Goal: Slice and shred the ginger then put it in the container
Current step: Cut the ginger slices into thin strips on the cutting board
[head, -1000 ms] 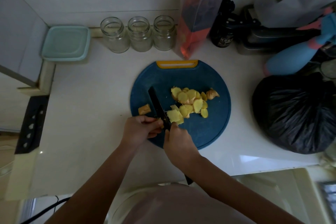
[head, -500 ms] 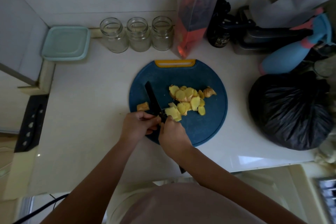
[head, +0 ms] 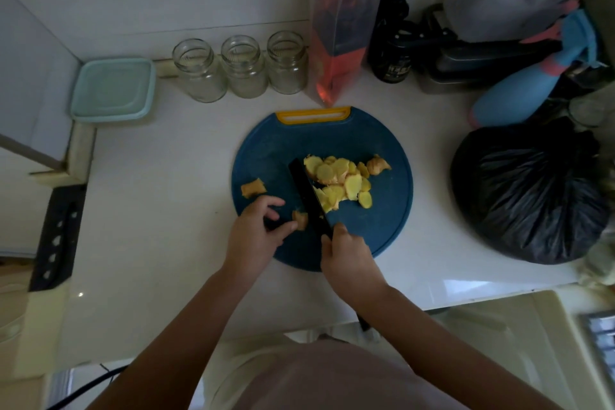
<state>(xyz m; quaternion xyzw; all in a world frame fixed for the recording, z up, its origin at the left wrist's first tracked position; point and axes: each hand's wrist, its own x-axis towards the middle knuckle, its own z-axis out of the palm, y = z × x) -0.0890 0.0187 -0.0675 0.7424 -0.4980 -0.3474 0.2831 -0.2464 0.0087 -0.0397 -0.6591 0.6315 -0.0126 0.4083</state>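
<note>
A big white counter (head: pixel 149 210) fills most of the view. On its right side sits a fat black bag (head: pixel 525 196). In the middle lies a round blue cutting board (head: pixel 382 210) with a yellow handle at the far edge. At the back left corner is a light green container (head: pixel 113 88), well apart from the board. Next to it, three glass jars (head: pixel 244 66) stand in a row by the wall. The right hand (head: pixel 346 253) is at the near edge of the board, with its fingers wrapped round the handle of a black knife (head: pixel 309 196). The blade points away from the person, and its side touches a pile of yellow ginger slices (head: pixel 339 180) in the middle of the board. The left hand (head: pixel 258 230) rests on the left part of the board. Its fingers are loose and spread and hold nothing. The thumb tip is just beside a small ginger bit (head: pixel 300 220), which lies next to the blade. Another brown ginger chunk (head: pixel 253 188) lies near the board's left edge, just past the fingers.
</note>
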